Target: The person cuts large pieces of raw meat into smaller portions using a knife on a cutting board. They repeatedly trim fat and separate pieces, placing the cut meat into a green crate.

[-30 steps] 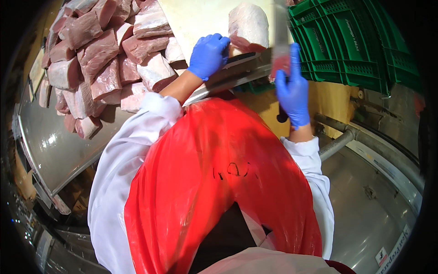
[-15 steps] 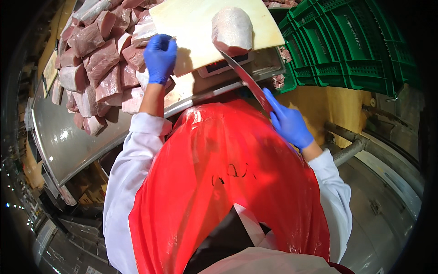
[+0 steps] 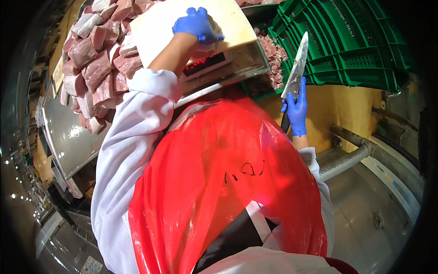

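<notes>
My left hand [image 3: 196, 25], in a blue glove, lies over a piece of raw meat [image 3: 208, 47] on the pale cutting board [image 3: 238, 23]. Its fingers curl around the meat and hide most of it. Off to the right of the board, my right hand [image 3: 296, 112], also gloved in blue, is closed on the dark handle of a long knife [image 3: 296, 67]. The blade points up and away from me and has smears on it. It touches neither the meat nor the board.
Many cut meat chunks [image 3: 93, 61] are heaped on the steel table [image 3: 68, 137] at left. A scale with a red display [image 3: 205, 65] sits under the board's near edge. Small meat trimmings [image 3: 272, 59] lie beside green crates [image 3: 337, 45] at right. Metal pipes [image 3: 349, 160] run lower right.
My left hand has moved right from the meat pile's edge onto the piece on the board. The knife has swung away from that piece, its tip now pointing up toward the crates.
</notes>
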A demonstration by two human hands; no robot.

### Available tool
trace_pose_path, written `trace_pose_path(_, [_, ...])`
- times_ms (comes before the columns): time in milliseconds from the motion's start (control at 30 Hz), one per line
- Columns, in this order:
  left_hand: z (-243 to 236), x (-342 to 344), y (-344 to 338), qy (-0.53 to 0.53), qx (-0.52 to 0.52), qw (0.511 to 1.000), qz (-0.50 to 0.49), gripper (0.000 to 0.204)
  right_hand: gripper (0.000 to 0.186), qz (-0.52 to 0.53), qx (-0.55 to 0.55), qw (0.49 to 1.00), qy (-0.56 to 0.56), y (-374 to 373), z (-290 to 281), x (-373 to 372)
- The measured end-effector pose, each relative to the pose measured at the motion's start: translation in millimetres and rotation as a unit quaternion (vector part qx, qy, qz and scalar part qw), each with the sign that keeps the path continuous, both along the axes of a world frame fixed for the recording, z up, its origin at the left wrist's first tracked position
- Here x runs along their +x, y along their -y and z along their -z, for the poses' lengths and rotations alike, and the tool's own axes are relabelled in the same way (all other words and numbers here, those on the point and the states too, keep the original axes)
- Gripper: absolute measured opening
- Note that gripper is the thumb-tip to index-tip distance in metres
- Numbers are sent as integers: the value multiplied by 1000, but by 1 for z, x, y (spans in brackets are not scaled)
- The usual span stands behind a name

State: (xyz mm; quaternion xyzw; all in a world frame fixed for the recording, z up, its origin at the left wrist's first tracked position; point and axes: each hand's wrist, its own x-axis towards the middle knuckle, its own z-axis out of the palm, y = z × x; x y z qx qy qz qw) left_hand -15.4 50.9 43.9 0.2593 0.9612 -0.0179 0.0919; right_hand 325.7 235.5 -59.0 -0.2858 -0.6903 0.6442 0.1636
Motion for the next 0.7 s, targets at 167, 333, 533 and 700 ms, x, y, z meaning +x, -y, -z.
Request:
trace_pose_path(167, [16, -29, 34, -7, -1, 978, 211, 90, 77, 1, -3, 1000, 6, -18, 9, -4])
trace_pose_path(333, [20, -65, 70, -55, 7, 997, -50, 93, 77, -43, 32, 998, -14, -31, 1, -29])
trace_pose_path(533, [-9, -129, 171, 88, 122, 967, -205, 85, 69, -82, 10, 996, -40, -29, 3, -64])
trace_pose_path(700, [60, -136, 179, 233, 603, 720, -252, 61, 54, -162, 4, 986, -43, 7, -20, -123])
